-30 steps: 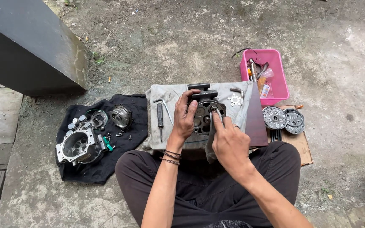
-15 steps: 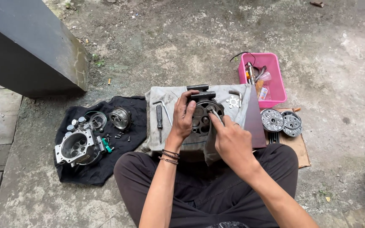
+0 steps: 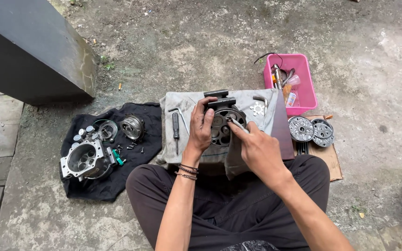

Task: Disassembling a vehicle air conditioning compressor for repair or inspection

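1. Left hand [image 3: 202, 124]: fingers curled around the left side of a round metal housing [image 3: 224, 126], gripping it.
2. Housing stands on a grey cloth [image 3: 247, 104] in front of the seated person's crossed legs.
3. Right hand [image 3: 257, 148]: closed on a thin metal tool [image 3: 236, 123], tip touching the housing's face.
4. On the cloth, left of the housing: a screwdriver [image 3: 176, 126].
5. Further left, a black cloth [image 3: 117, 181] bears a large metal casing [image 3: 85, 159].
6. Right: pink tray [image 3: 303, 74], two metal discs [image 3: 311, 130] on cardboard.
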